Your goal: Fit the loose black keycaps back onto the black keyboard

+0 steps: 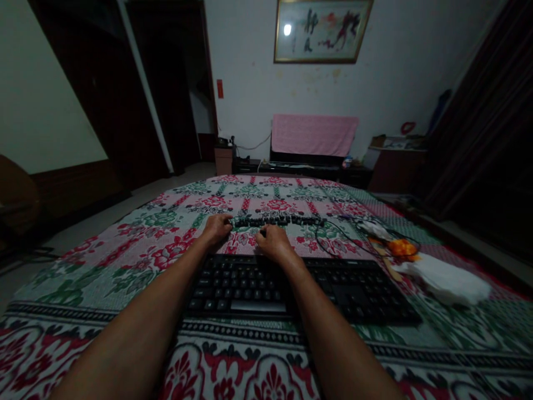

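Reaching past the black keyboard, I am touching my left hand to the left end of the dark key strip lying crosswise at mid-frame, right hand just below it, fingers curled, whether gripping I cannot tell.

A keyboard is laid on a bedspread, near its front edge. Behind the keyboard, a row of keys is set out across the bedspread. The left hand is placed at the left end of that row. The right hand is placed between the row and the keyboard's rear edge. A cable is looped to the right of the row. Further right, a cloth is laid beside the keyboard's right end. Beyond the bedspread, a framed picture is hung on the far wall.
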`<state>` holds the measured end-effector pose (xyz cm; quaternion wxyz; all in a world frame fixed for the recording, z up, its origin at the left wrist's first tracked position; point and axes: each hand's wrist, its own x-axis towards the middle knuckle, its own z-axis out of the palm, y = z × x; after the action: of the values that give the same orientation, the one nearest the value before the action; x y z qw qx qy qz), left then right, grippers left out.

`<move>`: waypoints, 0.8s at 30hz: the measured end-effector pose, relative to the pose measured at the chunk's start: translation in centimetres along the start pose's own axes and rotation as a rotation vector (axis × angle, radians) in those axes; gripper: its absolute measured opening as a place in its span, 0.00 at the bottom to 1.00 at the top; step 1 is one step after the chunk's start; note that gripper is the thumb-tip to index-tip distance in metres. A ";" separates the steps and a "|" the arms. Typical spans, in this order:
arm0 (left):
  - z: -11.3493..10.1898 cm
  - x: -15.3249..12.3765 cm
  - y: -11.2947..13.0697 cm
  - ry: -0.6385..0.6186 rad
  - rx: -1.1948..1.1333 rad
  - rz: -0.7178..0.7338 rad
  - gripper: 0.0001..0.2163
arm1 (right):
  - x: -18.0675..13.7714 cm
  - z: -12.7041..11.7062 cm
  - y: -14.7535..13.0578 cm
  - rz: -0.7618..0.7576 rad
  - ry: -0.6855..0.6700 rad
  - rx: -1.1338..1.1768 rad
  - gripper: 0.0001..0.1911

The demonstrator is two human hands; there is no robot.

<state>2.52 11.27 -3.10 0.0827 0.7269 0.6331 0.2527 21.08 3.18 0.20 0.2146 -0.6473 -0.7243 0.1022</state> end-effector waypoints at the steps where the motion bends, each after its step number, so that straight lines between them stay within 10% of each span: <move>1: 0.2 0.1 -0.2 0.009 -0.013 0.003 0.20 | 0.0 0.0 0.0 0.000 0.003 0.002 0.14; 24: 0.6 1.0 -0.3 0.008 -0.047 -0.015 0.20 | -0.3 -0.1 -0.4 0.026 -0.005 0.016 0.14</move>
<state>2.58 12.43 -3.51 0.0991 0.7191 0.6328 0.2695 20.81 2.79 0.42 0.2167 -0.6546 -0.7154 0.1126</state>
